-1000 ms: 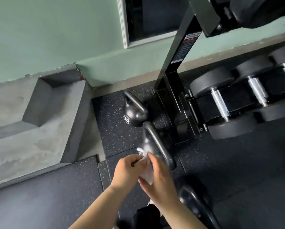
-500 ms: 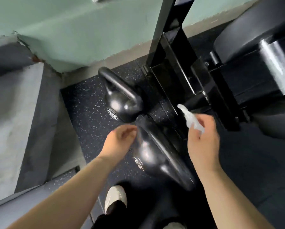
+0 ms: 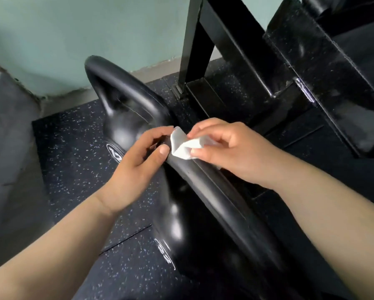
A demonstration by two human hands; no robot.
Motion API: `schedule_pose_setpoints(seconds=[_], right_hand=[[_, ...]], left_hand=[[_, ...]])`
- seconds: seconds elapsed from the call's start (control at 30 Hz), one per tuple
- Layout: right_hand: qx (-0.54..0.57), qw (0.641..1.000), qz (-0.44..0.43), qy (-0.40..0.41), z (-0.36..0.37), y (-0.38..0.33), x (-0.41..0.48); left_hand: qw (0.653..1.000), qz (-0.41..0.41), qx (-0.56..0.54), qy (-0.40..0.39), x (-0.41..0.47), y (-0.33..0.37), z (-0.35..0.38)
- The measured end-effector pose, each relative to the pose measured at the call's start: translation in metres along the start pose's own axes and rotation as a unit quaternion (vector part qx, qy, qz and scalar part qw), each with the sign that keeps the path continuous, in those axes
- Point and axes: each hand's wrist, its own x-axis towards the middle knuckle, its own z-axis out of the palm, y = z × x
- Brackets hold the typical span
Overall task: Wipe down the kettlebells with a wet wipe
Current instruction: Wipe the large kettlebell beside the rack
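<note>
Wipe (image 3: 185, 146), white and folded, sat on the upper end of the near kettlebell (image 3: 179, 230), on its handle (image 3: 216, 195), pinched between the thumb and fingertips of the right hand (image 3: 231, 152). The left hand (image 3: 136, 167) curled thumb and fingers round that handle just beside the wipe's left edge. The far kettlebell (image 3: 123, 128) stood close behind, both on the speckled floor (image 3: 73, 161). A black rack frame (image 3: 235, 68) crowded the right side; open floor lay leftward, up to the grey step (image 3: 6, 148) and green wall (image 3: 73, 35).
</note>
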Motion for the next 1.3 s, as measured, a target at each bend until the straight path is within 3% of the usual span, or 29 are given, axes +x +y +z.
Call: schedule_pose_setpoints(seconds=[0.17,0.3,0.4,0.57,0.67,0.73,0.9,1.0,1.2,1.3], right_hand=[[0.011,1.000,0.021,-0.019,-0.009,-0.008,-0.017],[-0.045,0.992,0.049,-0.103,-0.017,-0.011,-0.069],[-0.039,0.994,0.038,-0.089,-0.015,-0.009,-0.085],[-0.050,0.999,0.003,0.014,0.003,-0.020,-0.035],[-0.059,0.998,-0.006,0.033,0.008,-0.023,-0.025],[-0.086,0.996,-0.010,0.025,0.003,-0.019,-0.041],[-0.111,0.989,0.040,-0.089,-0.011,-0.008,-0.101],[-0.100,0.992,0.046,-0.067,-0.008,-0.010,-0.106],[-0.069,0.997,0.022,0.008,-0.002,-0.011,-0.090],[-0.056,0.998,0.010,0.023,0.000,0.007,-0.125]], left_hand=[[1.000,-0.011,0.002,0.006,0.000,0.003,0.004],[0.999,-0.030,0.029,0.014,-0.005,0.011,0.009],[0.999,-0.039,0.027,0.003,-0.007,0.011,0.011],[0.997,-0.028,0.069,-0.021,-0.010,0.011,0.007],[0.997,-0.026,0.073,-0.026,-0.011,0.011,0.005],[0.997,-0.028,0.072,-0.030,-0.013,0.011,0.004],[0.998,-0.035,0.050,-0.028,-0.013,0.018,0.008],[0.998,-0.032,0.052,-0.021,-0.014,0.021,0.010],[0.997,0.010,0.068,0.025,-0.023,0.012,0.020],[0.963,0.127,0.232,0.053,-0.037,0.012,0.024]])
